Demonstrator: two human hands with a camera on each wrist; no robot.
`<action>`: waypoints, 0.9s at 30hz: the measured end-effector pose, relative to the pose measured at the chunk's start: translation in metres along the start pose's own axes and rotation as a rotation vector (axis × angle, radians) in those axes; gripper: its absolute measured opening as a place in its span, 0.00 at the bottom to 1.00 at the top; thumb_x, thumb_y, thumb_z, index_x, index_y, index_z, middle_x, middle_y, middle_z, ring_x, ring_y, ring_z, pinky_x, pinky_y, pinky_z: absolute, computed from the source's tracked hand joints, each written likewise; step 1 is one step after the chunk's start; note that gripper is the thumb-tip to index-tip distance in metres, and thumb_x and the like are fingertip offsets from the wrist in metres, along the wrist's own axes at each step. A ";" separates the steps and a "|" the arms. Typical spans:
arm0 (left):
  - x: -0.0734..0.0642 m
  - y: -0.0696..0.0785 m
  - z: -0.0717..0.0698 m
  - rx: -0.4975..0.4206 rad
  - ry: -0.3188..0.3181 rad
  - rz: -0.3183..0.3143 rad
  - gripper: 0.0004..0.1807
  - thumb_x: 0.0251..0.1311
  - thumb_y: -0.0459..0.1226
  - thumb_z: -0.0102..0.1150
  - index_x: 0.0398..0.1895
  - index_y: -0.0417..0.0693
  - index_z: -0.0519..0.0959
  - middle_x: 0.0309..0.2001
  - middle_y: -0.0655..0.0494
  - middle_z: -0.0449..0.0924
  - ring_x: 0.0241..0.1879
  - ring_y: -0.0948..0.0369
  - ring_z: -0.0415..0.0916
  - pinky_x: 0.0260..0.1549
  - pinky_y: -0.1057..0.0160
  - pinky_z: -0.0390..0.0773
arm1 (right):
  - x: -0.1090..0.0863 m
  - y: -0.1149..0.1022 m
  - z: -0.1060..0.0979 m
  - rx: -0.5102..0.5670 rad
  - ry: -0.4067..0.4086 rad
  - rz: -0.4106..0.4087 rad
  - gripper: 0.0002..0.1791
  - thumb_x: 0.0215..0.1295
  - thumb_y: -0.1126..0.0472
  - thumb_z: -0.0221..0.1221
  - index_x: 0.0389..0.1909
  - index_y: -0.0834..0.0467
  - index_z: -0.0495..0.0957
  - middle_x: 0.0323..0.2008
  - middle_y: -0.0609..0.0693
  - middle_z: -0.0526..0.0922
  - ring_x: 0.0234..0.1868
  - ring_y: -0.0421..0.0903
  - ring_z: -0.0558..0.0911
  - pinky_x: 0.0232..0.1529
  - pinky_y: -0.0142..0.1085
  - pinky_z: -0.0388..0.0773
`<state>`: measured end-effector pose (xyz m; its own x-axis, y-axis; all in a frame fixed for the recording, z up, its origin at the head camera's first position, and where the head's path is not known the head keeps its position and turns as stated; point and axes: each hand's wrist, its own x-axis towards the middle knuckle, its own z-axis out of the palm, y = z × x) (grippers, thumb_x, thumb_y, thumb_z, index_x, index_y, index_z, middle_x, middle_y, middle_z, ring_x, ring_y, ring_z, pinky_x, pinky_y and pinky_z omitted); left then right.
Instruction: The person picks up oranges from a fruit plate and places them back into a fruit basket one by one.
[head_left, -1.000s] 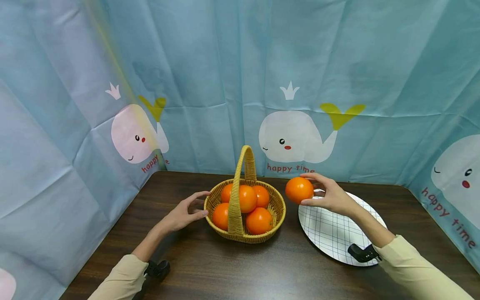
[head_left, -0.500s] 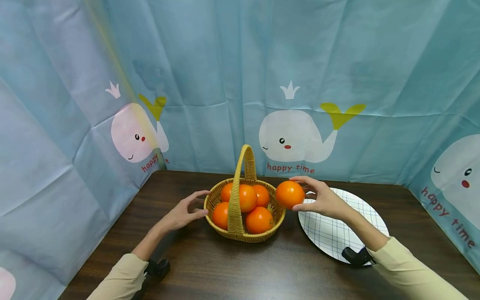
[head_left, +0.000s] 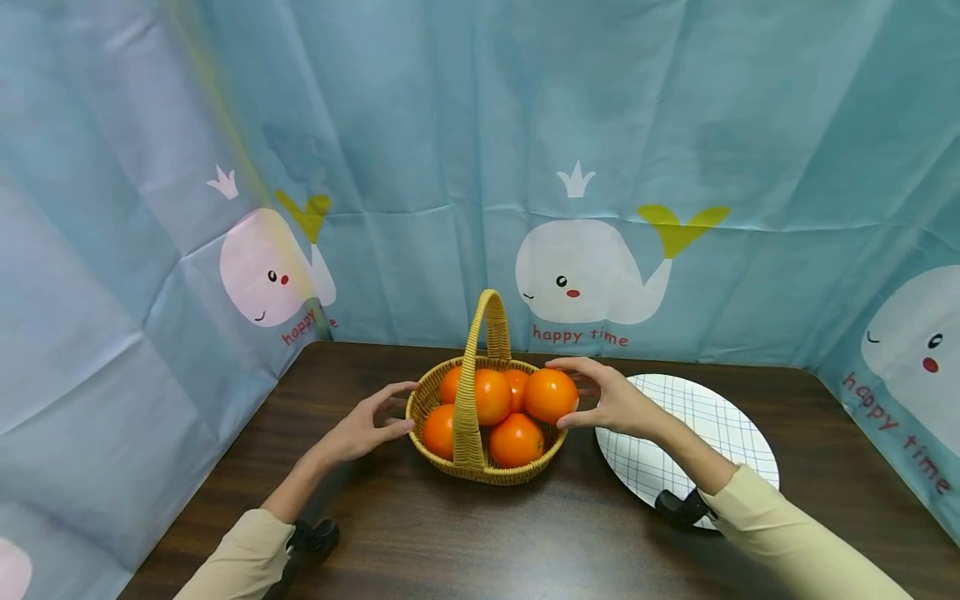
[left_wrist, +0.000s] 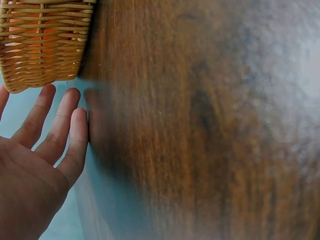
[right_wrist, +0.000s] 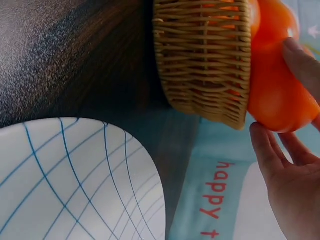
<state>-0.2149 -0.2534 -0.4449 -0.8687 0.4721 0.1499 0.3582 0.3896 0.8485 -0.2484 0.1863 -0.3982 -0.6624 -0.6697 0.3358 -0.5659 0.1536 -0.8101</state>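
A yellow wicker basket [head_left: 498, 477] with a tall handle holds several oranges, one of them the front orange [head_left: 516, 440]. My right hand [head_left: 618, 406] holds another orange [head_left: 551, 396] over the basket's right rim, thumb on one side and fingers on the other. In the right wrist view that orange [right_wrist: 280, 95] sits at the rim, close against other fruit; whether it rests on them I cannot tell. At the basket's left side, my left hand [head_left: 363, 429] has its fingers spread; its fingertips reach the rim in the left wrist view, gripping nothing.
A white plate [head_left: 690, 442] with blue grid lines lies right of the basket, partly under the right forearm. The dark wooden table [head_left: 450, 550] ends at a blue curtain [head_left: 420, 275] printed with whales, behind and at both sides.
My right hand has carried the orange leftward and slightly down, from above the plate's left edge to the basket's right rim. The left hand has stayed beside the basket.
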 end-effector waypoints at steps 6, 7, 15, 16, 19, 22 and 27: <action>0.001 0.001 0.001 0.000 -0.002 0.004 0.33 0.72 0.37 0.61 0.76 0.46 0.62 0.70 0.43 0.67 0.63 0.45 0.71 0.56 0.50 0.77 | 0.003 -0.001 0.005 0.024 -0.018 0.030 0.44 0.54 0.67 0.76 0.71 0.63 0.67 0.65 0.56 0.71 0.61 0.53 0.78 0.56 0.48 0.78; 0.002 0.001 0.001 0.001 -0.003 0.006 0.33 0.72 0.37 0.61 0.76 0.47 0.62 0.70 0.42 0.66 0.63 0.44 0.71 0.56 0.50 0.77 | 0.002 -0.002 0.005 0.023 -0.017 0.032 0.44 0.54 0.67 0.76 0.71 0.62 0.67 0.65 0.56 0.71 0.61 0.54 0.77 0.56 0.47 0.78; 0.001 -0.001 0.002 0.002 0.003 0.007 0.33 0.72 0.36 0.61 0.77 0.44 0.62 0.71 0.38 0.64 0.64 0.41 0.69 0.57 0.47 0.76 | -0.005 0.003 0.002 -0.021 -0.005 0.038 0.45 0.55 0.63 0.77 0.72 0.56 0.66 0.68 0.56 0.70 0.62 0.58 0.76 0.58 0.49 0.77; 0.001 0.000 0.002 0.004 0.004 0.006 0.33 0.72 0.36 0.61 0.76 0.44 0.62 0.71 0.38 0.64 0.64 0.41 0.69 0.57 0.47 0.76 | -0.007 0.004 0.001 -0.031 0.003 0.040 0.45 0.55 0.63 0.77 0.72 0.56 0.66 0.68 0.56 0.70 0.62 0.58 0.77 0.58 0.50 0.77; 0.001 0.002 0.003 0.010 0.006 0.002 0.33 0.73 0.36 0.60 0.77 0.44 0.61 0.71 0.39 0.64 0.65 0.40 0.69 0.58 0.45 0.75 | -0.018 0.006 -0.006 -0.063 0.044 0.056 0.41 0.58 0.62 0.75 0.71 0.55 0.67 0.67 0.54 0.72 0.61 0.57 0.77 0.58 0.52 0.76; -0.001 0.005 0.004 0.034 0.008 -0.012 0.33 0.74 0.38 0.59 0.78 0.45 0.60 0.71 0.39 0.64 0.65 0.41 0.68 0.58 0.41 0.73 | -0.033 0.007 -0.013 -0.136 0.109 0.054 0.32 0.64 0.63 0.71 0.68 0.55 0.71 0.64 0.52 0.75 0.59 0.56 0.78 0.57 0.54 0.77; -0.007 0.010 0.003 0.108 0.029 -0.038 0.34 0.79 0.42 0.48 0.82 0.52 0.50 0.73 0.37 0.61 0.69 0.39 0.62 0.63 0.33 0.63 | -0.068 0.009 -0.027 -0.373 0.254 0.055 0.18 0.72 0.64 0.62 0.61 0.56 0.78 0.58 0.51 0.79 0.58 0.53 0.78 0.57 0.51 0.77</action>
